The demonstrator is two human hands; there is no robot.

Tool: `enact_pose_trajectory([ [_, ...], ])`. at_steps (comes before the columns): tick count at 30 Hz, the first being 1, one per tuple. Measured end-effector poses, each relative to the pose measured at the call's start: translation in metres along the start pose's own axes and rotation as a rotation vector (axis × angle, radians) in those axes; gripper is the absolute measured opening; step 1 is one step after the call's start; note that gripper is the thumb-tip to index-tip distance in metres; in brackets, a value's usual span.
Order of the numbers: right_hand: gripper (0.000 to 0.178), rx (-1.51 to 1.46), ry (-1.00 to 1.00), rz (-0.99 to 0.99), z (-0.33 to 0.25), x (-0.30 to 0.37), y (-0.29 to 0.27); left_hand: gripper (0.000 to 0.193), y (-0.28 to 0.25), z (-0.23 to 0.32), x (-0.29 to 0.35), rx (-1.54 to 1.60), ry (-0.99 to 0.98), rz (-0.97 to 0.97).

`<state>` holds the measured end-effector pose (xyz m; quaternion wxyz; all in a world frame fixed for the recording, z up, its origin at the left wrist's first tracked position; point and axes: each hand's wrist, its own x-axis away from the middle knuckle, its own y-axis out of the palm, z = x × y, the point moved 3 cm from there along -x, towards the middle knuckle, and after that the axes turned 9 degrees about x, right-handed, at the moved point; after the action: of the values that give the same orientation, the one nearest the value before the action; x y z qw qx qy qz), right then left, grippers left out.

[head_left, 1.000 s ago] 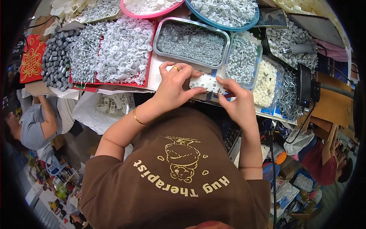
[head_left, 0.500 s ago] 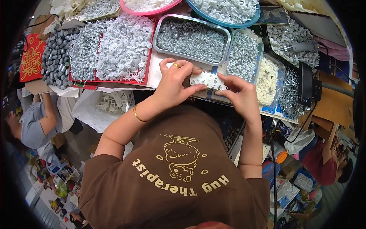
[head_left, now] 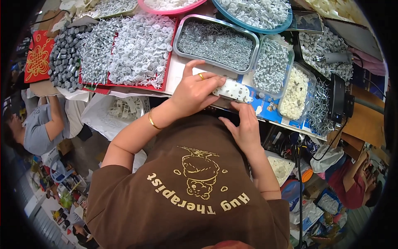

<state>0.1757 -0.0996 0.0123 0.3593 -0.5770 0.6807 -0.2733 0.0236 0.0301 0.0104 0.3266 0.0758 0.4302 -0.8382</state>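
Note:
My left hand (head_left: 195, 90) grips a flat white plate (head_left: 233, 91) with several holes and small metal fittings at its left end, thumb below and fingers above. The plate lies at a slant over the front of the work table. Just below its right part is my right hand (head_left: 246, 129), with thumb and fingers apart and nothing visible between them. It looks apart from the plate. Behind the plate stands a metal tray (head_left: 210, 63) full of small screws.
Left are a red tray (head_left: 170, 54) of white plastic pieces and a heap of grey cylinders (head_left: 64, 58). Right are screws (head_left: 269, 68), cream-coloured pieces (head_left: 295, 93), more screws (head_left: 320, 108) and a black device (head_left: 338, 97). A white bag (head_left: 99, 114) hangs front left. Other people sit both sides.
My right hand has let go of the plate and come down toward my body. My left hand keeps the plate, which now tilts down to the right. The view has shifted slightly.

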Motion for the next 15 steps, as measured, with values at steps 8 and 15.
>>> enact_pose_trajectory([
  [8, 0.041, -0.002, -0.03, 0.089, 0.01, 0.003, 0.007, 0.035, -0.015, -0.003, -0.006, 0.238, -0.236, -0.119],
  [15, 0.032, 0.086, -0.074, 0.15, 0.004, -0.004, 0.012, 0.031, -0.011, -0.003, -0.016, 0.28, -0.391, -0.12],
])
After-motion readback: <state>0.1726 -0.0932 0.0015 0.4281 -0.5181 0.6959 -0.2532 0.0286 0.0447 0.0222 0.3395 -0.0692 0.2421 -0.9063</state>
